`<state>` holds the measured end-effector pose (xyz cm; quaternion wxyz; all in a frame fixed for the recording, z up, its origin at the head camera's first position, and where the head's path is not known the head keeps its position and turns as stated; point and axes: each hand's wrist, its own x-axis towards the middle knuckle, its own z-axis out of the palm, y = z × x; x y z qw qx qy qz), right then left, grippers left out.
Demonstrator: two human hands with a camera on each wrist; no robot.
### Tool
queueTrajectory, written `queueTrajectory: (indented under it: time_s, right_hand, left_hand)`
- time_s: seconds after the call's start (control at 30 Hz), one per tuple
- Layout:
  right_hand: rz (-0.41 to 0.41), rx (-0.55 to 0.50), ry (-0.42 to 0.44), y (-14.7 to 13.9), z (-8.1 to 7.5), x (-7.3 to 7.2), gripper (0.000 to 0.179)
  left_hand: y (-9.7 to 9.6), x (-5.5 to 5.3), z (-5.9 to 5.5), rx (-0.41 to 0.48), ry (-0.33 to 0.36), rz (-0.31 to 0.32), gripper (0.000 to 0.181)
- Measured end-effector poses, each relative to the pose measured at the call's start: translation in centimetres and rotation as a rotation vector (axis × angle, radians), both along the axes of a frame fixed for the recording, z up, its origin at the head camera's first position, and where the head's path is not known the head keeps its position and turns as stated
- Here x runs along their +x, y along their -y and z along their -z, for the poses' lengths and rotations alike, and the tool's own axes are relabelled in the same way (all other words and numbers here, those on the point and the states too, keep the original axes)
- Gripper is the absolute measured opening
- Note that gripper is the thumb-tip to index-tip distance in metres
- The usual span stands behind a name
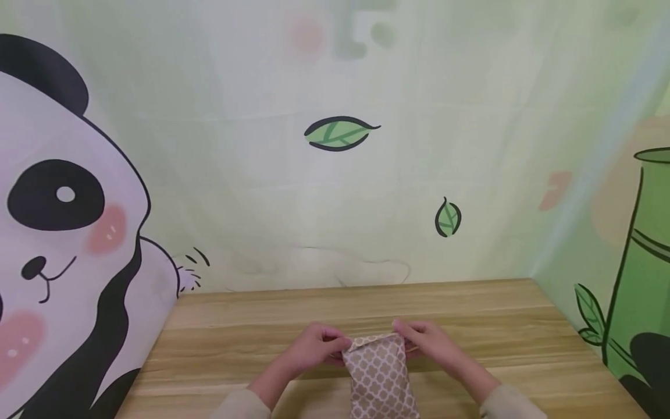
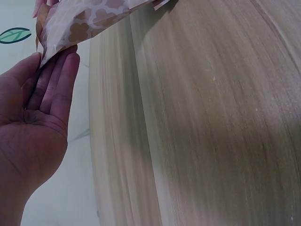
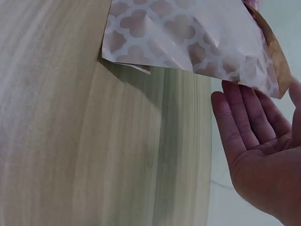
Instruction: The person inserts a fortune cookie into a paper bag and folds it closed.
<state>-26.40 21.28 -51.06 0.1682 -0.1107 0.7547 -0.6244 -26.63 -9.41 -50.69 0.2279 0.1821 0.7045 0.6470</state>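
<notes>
A tan paper bag with a white quatrefoil pattern [image 1: 382, 378] is held up over the wooden table, its top edge folded over in a narrow strip. My left hand [image 1: 316, 352] pinches the top left corner between thumb and fingers. At the top right corner my right hand [image 1: 431, 346] pinches the same edge. In the left wrist view the patterned paper [image 2: 89, 23] slants away from the thumb and fingertips. The right wrist view shows plain brown paper [image 3: 277, 61] along the edge near the right thumb, with the fingers under the bag. The bag's lower end runs out of the head view.
The wood-grain table [image 1: 225, 326] reaches back to a pale green wall cloth [image 1: 251, 174]. A printed panda [image 1: 57, 233] is on the left side and printed bamboo [image 1: 649, 262] on the right.
</notes>
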Motion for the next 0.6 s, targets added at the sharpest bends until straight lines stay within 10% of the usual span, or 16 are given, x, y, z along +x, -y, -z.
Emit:
queueTrajectory:
  time_s: [0.6]
  right_hand:
    - [-0.079,0.080,-0.184,-0.11,-0.46,0.50,0.022]
  left_hand:
    - [-0.42,-0.30,0.37,-0.019,-0.005,-0.020,0.025]
